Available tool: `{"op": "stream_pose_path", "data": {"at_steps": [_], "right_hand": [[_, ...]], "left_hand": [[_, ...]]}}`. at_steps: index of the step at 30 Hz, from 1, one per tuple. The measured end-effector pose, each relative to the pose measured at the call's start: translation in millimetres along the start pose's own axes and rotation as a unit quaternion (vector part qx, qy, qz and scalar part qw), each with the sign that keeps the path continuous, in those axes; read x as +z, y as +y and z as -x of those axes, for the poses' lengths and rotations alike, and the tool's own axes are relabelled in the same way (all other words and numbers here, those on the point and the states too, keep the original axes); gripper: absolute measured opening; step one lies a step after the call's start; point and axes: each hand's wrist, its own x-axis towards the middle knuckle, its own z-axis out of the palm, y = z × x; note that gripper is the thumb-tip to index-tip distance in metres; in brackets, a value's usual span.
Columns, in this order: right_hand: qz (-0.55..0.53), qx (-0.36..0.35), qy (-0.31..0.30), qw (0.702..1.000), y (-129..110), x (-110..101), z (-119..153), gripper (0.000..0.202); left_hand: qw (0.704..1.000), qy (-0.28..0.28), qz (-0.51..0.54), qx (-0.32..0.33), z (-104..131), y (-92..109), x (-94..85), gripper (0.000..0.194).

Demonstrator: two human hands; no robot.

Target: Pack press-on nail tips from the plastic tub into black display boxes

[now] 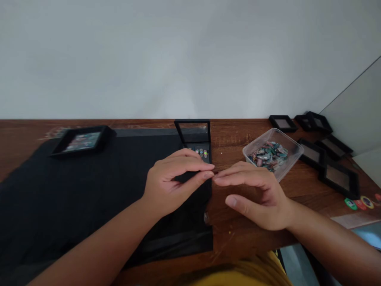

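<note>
My left hand is pinched, thumb against fingers, in front of an open black display case. A small dark thing, too small to name, shows at its fingertips. My right hand comes close from the other side, its fingertips near that thing. Its fingers are stretched out and its thumb stands apart. The case has a raised clear lid and several small shiny pieces in its base; my left hand hides its front part.
A clear plastic tub of small wrapped pieces stands at right. Several black cases lie beyond it, near round coloured stickers. At left, a filled black case rests on the black cloth. A pale wall rises behind.
</note>
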Motion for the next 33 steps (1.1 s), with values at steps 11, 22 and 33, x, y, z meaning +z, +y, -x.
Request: {"op": "stream_pose_path", "data": {"at_steps": [11, 22, 33], "right_hand": [[0.037, -0.023, 0.006, 0.999, 3.9, -0.2, -0.2, 0.03], [0.04, -0.043, -0.022, 0.998, 2.3, -2.3, 0.2, 0.036], [0.111, -0.086, -0.049, 0.989, 4.5, -4.7, 0.2, 0.041]], "left_hand": [[0.993, -0.037, 0.097, -0.049, 3.5, -2.1, -1.2, 0.024], [0.97, -0.076, 0.199, -0.121, 3.4, -4.3, -4.7, 0.013], [0.963, -0.098, 0.207, -0.141, 3.9, -7.3, -6.4, 0.023]]}}
